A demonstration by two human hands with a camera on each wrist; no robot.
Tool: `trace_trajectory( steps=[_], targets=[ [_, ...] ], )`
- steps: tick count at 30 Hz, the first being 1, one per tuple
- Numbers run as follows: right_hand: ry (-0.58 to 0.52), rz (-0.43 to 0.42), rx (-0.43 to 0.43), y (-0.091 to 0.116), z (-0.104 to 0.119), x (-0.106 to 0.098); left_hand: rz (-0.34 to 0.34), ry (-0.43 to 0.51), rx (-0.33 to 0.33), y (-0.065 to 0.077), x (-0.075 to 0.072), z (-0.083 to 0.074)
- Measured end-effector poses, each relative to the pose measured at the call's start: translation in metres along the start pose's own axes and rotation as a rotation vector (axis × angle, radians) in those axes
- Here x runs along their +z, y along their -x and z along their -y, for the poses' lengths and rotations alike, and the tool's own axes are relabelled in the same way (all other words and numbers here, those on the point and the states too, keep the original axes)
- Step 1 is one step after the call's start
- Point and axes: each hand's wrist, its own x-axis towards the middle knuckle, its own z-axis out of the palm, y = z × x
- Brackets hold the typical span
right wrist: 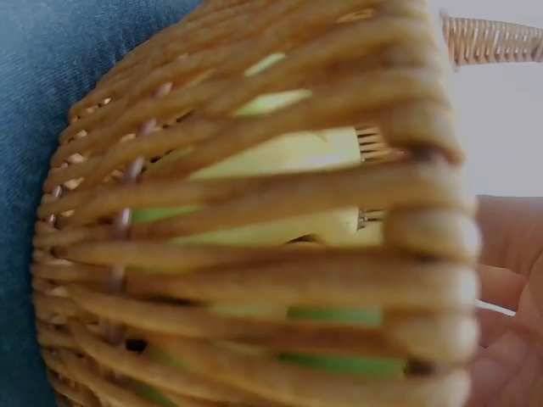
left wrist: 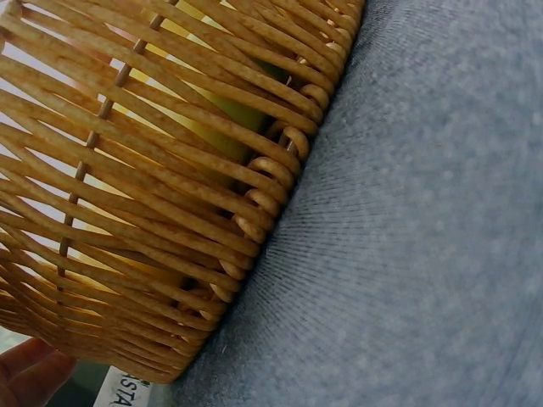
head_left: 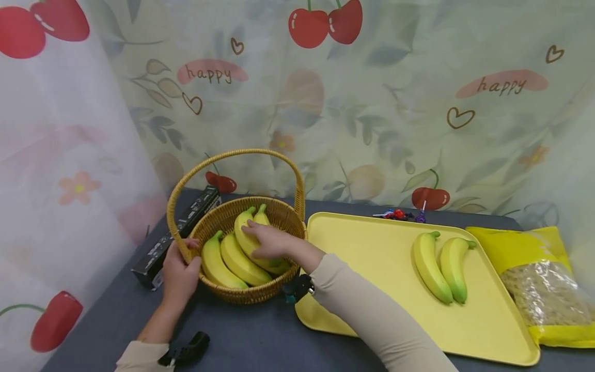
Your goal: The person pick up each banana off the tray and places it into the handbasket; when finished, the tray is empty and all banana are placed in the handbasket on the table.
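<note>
A wicker basket (head_left: 246, 295) with a tall arched handle holds several yellow bananas (head_left: 218, 261). My left hand (head_left: 178, 274) grips the basket at its left side, where the handle meets the rim, thumb in front. My right hand (head_left: 271, 242) reaches in over the right rim, its fingers resting on an upper banana (head_left: 243, 238). In the left wrist view the basket's woven wall (left wrist: 153, 170) fills much of the picture, with fingertips at the lower left. Through the weave in the right wrist view, bananas (right wrist: 271, 161) show, and part of the right hand (right wrist: 509, 339) appears beyond the rim.
Right of the basket lies a yellow tray (head_left: 362, 258) with two bananas (head_left: 432, 268) on it. A yellow bag (head_left: 539, 284) with a clear window stands at the far right. Wrapped lollipops (head_left: 400, 214) lie behind the tray. A long black box (head_left: 155, 258) sits left of the basket.
</note>
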Motion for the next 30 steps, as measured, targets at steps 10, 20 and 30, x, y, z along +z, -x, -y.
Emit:
trace_trajectory(
  steps=[10,20,30],
  targets=[
    [0.003,-0.028,-0.012,0.006,-0.001,-0.005,0.004,-0.013,-0.002,0.0,0.0,0.0],
    [-0.141,-0.11,-0.065,0.036,-0.01,-0.014,0.008,0.009,0.004,0.0,0.0,0.0],
    [-0.436,-0.177,-0.101,0.085,-0.03,-0.02,0.009,0.007,-0.004,0.0,0.0,0.0]
  ],
)
